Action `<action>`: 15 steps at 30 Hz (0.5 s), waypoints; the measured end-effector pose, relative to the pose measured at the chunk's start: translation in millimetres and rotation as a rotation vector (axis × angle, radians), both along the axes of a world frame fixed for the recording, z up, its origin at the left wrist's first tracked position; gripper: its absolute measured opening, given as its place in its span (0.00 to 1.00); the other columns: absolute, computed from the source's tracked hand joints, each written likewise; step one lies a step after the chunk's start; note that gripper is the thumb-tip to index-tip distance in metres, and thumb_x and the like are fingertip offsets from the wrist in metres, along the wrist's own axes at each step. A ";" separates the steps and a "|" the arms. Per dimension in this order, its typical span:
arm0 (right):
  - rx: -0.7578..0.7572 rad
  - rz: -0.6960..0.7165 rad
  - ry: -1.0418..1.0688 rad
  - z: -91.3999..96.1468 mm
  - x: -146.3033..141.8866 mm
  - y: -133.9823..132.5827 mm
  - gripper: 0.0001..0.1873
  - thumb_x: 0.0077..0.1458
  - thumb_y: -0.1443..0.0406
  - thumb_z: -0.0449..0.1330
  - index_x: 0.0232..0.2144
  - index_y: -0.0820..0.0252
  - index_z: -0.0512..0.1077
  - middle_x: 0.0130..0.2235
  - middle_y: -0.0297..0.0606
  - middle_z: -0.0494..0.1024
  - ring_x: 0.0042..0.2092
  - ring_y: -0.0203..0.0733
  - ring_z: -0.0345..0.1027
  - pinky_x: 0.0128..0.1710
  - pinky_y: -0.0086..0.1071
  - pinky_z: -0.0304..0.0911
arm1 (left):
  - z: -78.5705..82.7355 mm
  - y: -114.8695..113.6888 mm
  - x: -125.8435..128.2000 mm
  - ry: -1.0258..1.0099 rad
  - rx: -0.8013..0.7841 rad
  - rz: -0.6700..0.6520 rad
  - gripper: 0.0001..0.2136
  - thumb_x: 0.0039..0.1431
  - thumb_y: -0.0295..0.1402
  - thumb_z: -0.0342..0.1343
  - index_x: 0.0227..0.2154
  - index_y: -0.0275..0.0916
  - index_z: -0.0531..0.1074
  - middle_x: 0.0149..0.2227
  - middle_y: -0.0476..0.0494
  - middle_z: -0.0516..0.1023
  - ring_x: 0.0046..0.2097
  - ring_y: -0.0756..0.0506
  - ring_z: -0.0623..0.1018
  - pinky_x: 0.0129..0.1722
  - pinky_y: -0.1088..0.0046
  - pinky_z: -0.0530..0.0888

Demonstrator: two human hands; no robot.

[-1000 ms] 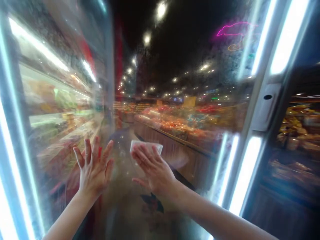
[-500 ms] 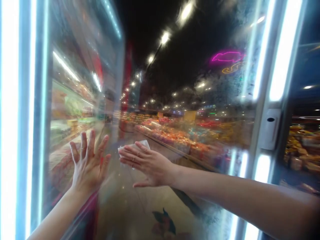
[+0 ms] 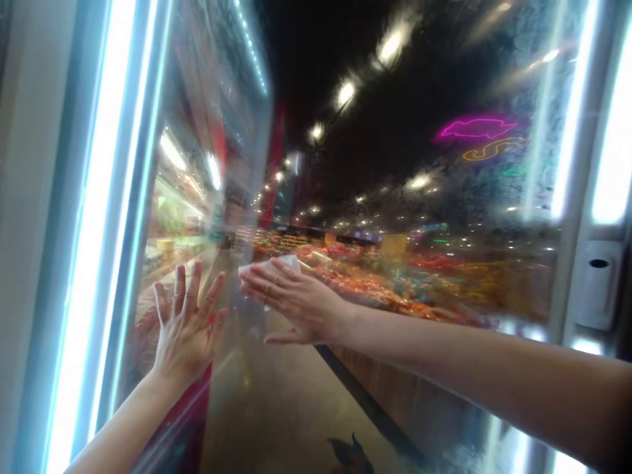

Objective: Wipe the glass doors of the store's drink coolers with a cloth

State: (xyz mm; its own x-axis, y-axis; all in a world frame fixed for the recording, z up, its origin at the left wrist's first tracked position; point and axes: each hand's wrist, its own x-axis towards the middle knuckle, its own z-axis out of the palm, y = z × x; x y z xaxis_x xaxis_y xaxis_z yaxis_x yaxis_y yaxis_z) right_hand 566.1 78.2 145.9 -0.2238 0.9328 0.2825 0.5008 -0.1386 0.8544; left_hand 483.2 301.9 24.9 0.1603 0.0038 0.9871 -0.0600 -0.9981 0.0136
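Note:
A clear glass door (image 3: pixel 419 368) with a smeary, misted surface fills the space before me. Flat against it, fingers spread and nothing held, rests my left hand (image 3: pixel 185 329). To its right, my right hand (image 3: pixel 301 303) presses a white wipe (image 3: pixel 292 263) on the glass with its palm and outstretched fingers. Only the wipe's upper edge and left corner show; the rest lies beneath the fingers. I cannot tell whether it is cloth or paper. The right arm reaches in from the right edge, and the two hands are apart.
Bright light strips (image 3: pixel 93 217) run down the door's left side, others (image 3: pixel 573 112) down the right. A silver lock box (image 3: pixel 598 283) sits on the right frame. Through the glass show an aisle floor (image 3: pixel 276 408), blurred produce displays (image 3: pixel 355 283) and a pink neon sign (image 3: pixel 478 128).
The view has swung left, so the door frame and lights sit farther right. My right hand has slid up a little with the wipe; my left hand stays spread on the glass.

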 end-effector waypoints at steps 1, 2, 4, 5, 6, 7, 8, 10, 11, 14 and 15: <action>0.065 -0.004 0.016 15.4 0.6 4.1 0.52 0.63 0.39 0.54 0.73 0.68 0.46 0.75 0.45 0.43 0.76 0.47 0.31 0.76 0.49 0.29 | -0.1 1.1 -0.4 -0.005 0.003 0.004 0.35 0.69 0.33 0.52 0.72 0.61 0.42 0.76 0.49 0.36 0.75 0.36 0.32 0.72 0.38 0.33; 0.142 -0.002 0.039 30.1 0.9 8.8 0.52 0.63 0.39 0.54 0.73 0.68 0.45 0.75 0.46 0.42 0.76 0.49 0.30 0.76 0.51 0.30 | 0.1 2.1 -0.9 -0.011 0.004 0.009 0.35 0.69 0.33 0.52 0.72 0.61 0.42 0.76 0.49 0.35 0.75 0.36 0.32 0.72 0.38 0.33; 0.254 0.012 0.076 46.1 0.4 17.7 0.54 0.62 0.39 0.55 0.73 0.70 0.43 0.75 0.49 0.42 0.76 0.52 0.29 0.75 0.54 0.31 | 0.6 3.8 -1.8 -0.026 0.009 0.017 0.35 0.69 0.32 0.52 0.72 0.60 0.41 0.76 0.48 0.33 0.75 0.36 0.32 0.73 0.39 0.33; 0.262 0.022 0.081 44.4 -0.4 21.1 0.55 0.61 0.39 0.55 0.73 0.71 0.43 0.75 0.51 0.42 0.76 0.52 0.28 0.75 0.55 0.31 | 0.5 4.4 -2.3 -0.031 0.012 0.019 0.36 0.69 0.32 0.52 0.72 0.59 0.41 0.76 0.48 0.33 0.75 0.37 0.32 0.73 0.40 0.32; 0.232 0.038 0.076 36.2 -1.4 23.3 0.56 0.61 0.38 0.56 0.73 0.71 0.44 0.75 0.51 0.42 0.76 0.53 0.28 0.75 0.54 0.31 | 0.3 4.9 -2.9 -0.034 0.011 0.022 0.36 0.69 0.32 0.51 0.72 0.58 0.41 0.76 0.48 0.33 0.75 0.37 0.32 0.73 0.41 0.32; 0.178 0.055 0.066 23.5 -2.5 24.3 0.57 0.60 0.38 0.56 0.73 0.72 0.44 0.75 0.50 0.43 0.76 0.52 0.29 0.76 0.53 0.31 | -0.2 5.1 -3.8 -0.033 0.007 0.025 0.36 0.69 0.32 0.51 0.73 0.58 0.40 0.76 0.47 0.33 0.75 0.37 0.32 0.73 0.42 0.32; 0.116 0.074 0.056 9.0 -3.3 24.1 0.57 0.59 0.38 0.57 0.73 0.72 0.45 0.75 0.49 0.44 0.76 0.51 0.30 0.76 0.51 0.32 | -0.8 5.2 -5.0 -0.033 0.001 0.027 0.36 0.69 0.32 0.51 0.73 0.57 0.39 0.76 0.47 0.34 0.75 0.38 0.33 0.73 0.43 0.32; 0.000 0.106 0.041 -12.8 -3.5 21.4 0.56 0.59 0.39 0.58 0.72 0.71 0.47 0.75 0.46 0.46 0.76 0.49 0.33 0.76 0.48 0.35 | -1.8 4.9 -8.6 -0.029 -0.011 0.029 0.36 0.69 0.32 0.51 0.73 0.57 0.38 0.76 0.46 0.35 0.76 0.38 0.35 0.73 0.43 0.32; -0.037 0.114 0.034 -15.2 -2.5 19.8 0.55 0.59 0.39 0.59 0.72 0.70 0.47 0.75 0.45 0.47 0.76 0.48 0.35 0.76 0.47 0.36 | -1.9 4.7 -11.0 -0.025 -0.013 0.029 0.36 0.69 0.33 0.51 0.73 0.58 0.37 0.76 0.46 0.35 0.76 0.38 0.36 0.73 0.43 0.33; 0.037 0.119 0.028 16.8 3.2 18.5 0.52 0.62 0.40 0.56 0.72 0.69 0.47 0.74 0.46 0.47 0.76 0.49 0.36 0.76 0.49 0.37 | -0.7 4.5 -17.9 -0.027 -0.007 0.026 0.36 0.69 0.33 0.51 0.72 0.59 0.38 0.76 0.47 0.36 0.76 0.37 0.37 0.73 0.42 0.34; 0.143 0.118 0.041 33.9 5.1 19.6 0.51 0.64 0.40 0.54 0.72 0.70 0.46 0.75 0.48 0.46 0.76 0.50 0.35 0.76 0.51 0.36 | -0.1 4.6 -19.5 -0.028 -0.007 0.026 0.36 0.69 0.33 0.51 0.72 0.59 0.37 0.76 0.47 0.37 0.76 0.37 0.36 0.73 0.42 0.34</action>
